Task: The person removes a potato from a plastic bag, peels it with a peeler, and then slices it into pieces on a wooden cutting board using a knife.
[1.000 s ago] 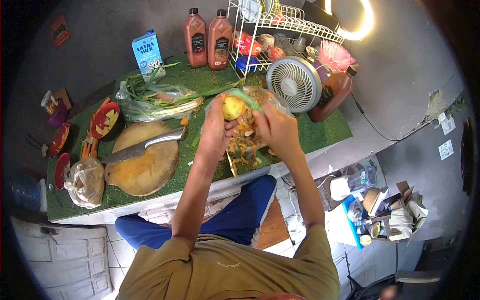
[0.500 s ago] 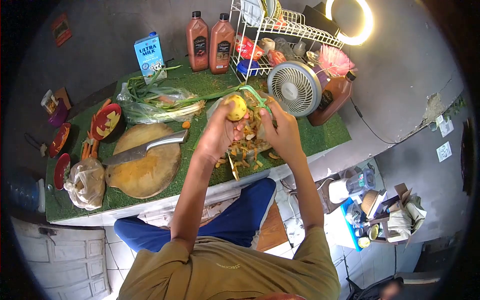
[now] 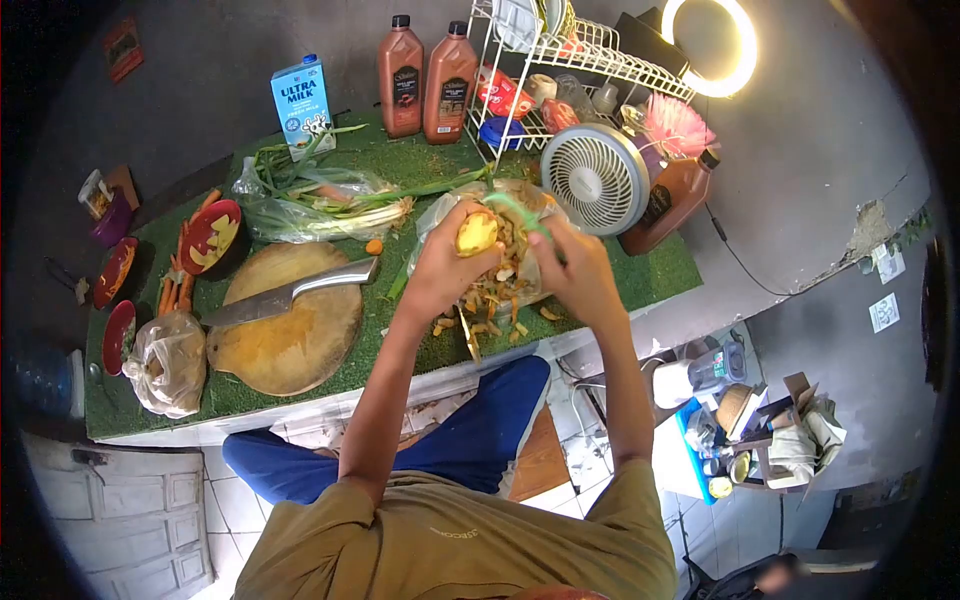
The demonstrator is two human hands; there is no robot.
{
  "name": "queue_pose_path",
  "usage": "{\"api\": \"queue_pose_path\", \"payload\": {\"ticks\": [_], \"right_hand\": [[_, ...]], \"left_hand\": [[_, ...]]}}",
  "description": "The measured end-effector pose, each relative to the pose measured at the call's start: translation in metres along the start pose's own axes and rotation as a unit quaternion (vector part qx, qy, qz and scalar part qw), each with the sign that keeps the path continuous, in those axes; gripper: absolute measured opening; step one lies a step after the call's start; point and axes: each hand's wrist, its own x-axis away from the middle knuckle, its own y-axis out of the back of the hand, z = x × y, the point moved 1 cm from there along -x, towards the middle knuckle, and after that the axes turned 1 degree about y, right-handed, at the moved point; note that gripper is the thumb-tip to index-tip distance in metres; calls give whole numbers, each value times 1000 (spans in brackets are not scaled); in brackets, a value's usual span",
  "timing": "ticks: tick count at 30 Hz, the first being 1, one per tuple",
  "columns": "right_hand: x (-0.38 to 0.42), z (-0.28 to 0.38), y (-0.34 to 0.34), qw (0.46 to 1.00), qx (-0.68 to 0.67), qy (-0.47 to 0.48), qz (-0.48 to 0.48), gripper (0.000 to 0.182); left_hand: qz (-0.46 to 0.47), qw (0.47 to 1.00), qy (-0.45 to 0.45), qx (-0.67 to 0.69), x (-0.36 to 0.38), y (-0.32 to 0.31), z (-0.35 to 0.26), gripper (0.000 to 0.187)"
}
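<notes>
A partly peeled potato (image 3: pixel 477 234) is gripped in my left hand (image 3: pixel 440 272), its cut yellow side facing up. My right hand (image 3: pixel 580 272) is closed around a green peeler (image 3: pixel 516 211), blurred by motion, just right of the potato. Beneath both hands, brown and orange peelings (image 3: pixel 492 300) lie heaped on a clear plastic bag (image 3: pixel 428 222) and spill toward the front edge. Close under the left wrist, a narrow blade (image 3: pixel 468 335) sticks out over that edge.
To the left, a large knife (image 3: pixel 290 295) lies across a round wooden board (image 3: pixel 280 345). Around it are a tied bag (image 3: pixel 168 365), red bowls (image 3: pixel 212 237), carrots (image 3: pixel 177 285) and spring onions (image 3: pixel 340 210). A fan (image 3: pixel 594 180) stands behind my right hand, near a dish rack (image 3: pixel 560 60).
The potato has turned and now shows a larger peeled face. My right hand has shifted slightly right and down with the peeler. The view has shifted a little.
</notes>
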Motion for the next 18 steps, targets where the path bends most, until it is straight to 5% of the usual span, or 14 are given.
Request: {"api": "queue_pose_path", "payload": {"ticks": [3,6,10,13,14,18], "right_hand": [[7,5,-12,999,20,31,-8,20],[-4,-12,-7,998,49,-45,2,21],[4,5,-11,999,-1,45,13,22],[1,-12,-15,998,31,40,-22,22],[-2,-19,-11,996,83,-31,2,23],[5,0,-11,999,20,26,19,25]], "left_hand": [[27,996,76,42,0,-3,-6,28],[27,998,55,16,-1,-2,4,29],[11,998,53,45,-4,-4,6,28],[29,995,69,69,-4,-1,5,28],[25,996,71,55,-2,1,6,28],[14,990,101,92,-3,-3,2,29]]}}
